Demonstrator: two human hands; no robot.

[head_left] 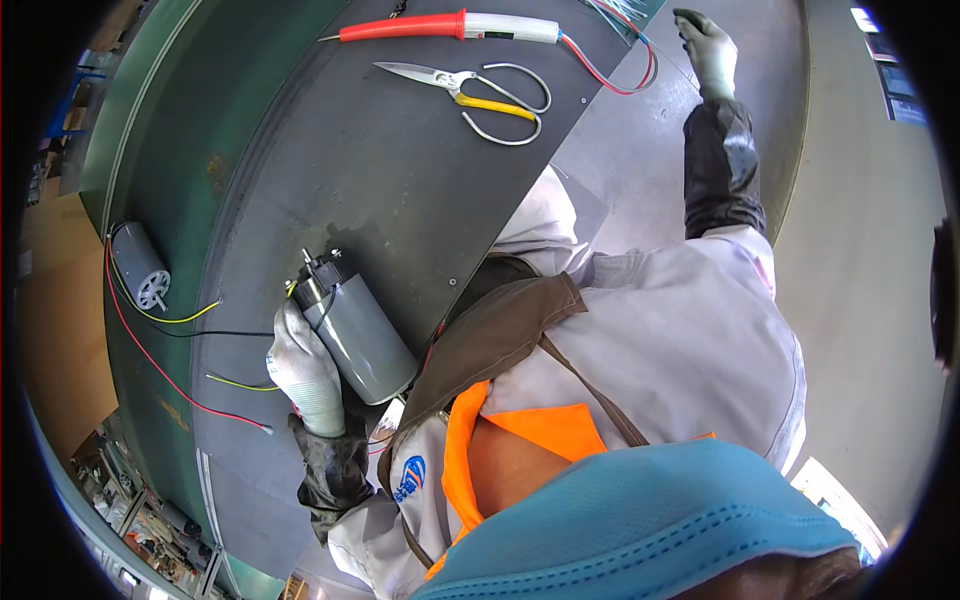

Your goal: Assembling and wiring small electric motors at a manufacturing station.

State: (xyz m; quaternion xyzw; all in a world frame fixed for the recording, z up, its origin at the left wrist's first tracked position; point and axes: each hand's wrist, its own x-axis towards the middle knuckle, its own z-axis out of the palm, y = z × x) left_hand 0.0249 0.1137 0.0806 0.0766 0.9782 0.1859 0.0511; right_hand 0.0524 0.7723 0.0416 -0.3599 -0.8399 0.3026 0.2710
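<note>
1. The grey cylindrical motor lies on its side on the dark desk, its terminal end with short wires pointing away from the body, and is held in the left hand.
2. The gloved fingers of the left hand are wrapped around the lower left flank of the casing and are closed on it.
3. The right hand, also gloved, is raised well away from the motor over the far right edge of the desk; whether its fingers are apart or together cannot be told.
4. The motor is judged heavy for its size, rigid, and smooth-skinned, so it could slip or roll under cloth gloves.
5. A hold around the middle of the casing is judged safest; the wired end just beyond the fingers looks fragile and is better left untouched.
6. Far beyond the fingers lie scissors and a red-handled soldering iron; to their left a second motor rests with loose red, yellow and black wires.
</note>
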